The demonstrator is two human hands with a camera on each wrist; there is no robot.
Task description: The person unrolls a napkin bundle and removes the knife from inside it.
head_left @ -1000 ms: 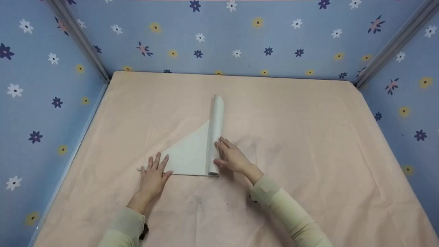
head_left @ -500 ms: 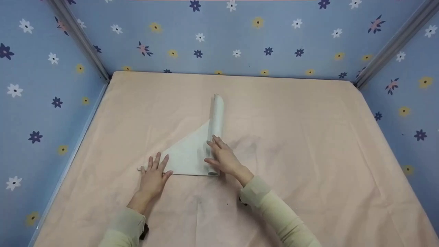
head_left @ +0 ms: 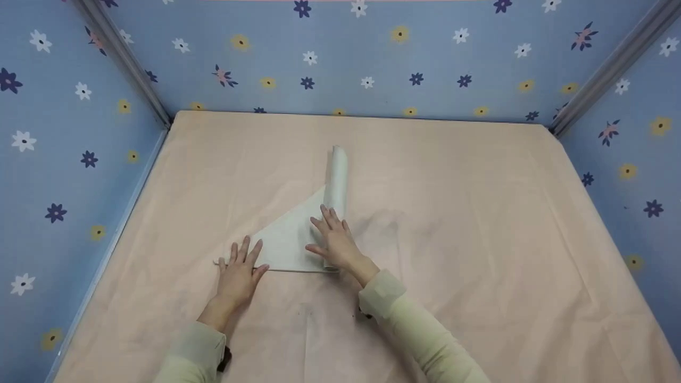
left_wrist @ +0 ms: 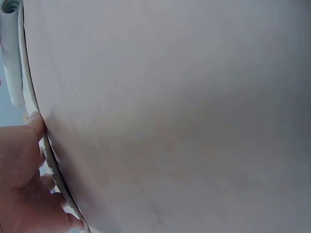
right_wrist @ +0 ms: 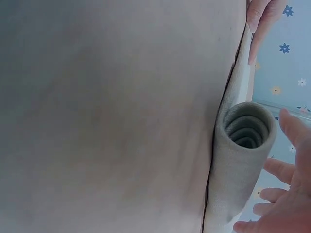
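Observation:
A pale mint cloth lies partly rolled, its flat part narrowing towards the left. Along its right side runs the rolled part, whose open end shows several spiral layers in the right wrist view, where the roll stands out close up. My left hand rests with spread fingers on the cloth's left corner; in the left wrist view the left hand lies along the cloth's edge. My right hand is over the near half of the roll, fingers extended and apart. In its wrist view the right hand is beside the roll.
A peach tablecloth with shallow wrinkles covers the table. Blue flowered panels stand at the back and both sides, with grey metal posts at the rear corners.
My right hand has moved left from the roll's right side across its top. The left hand and the roll look the same as before.

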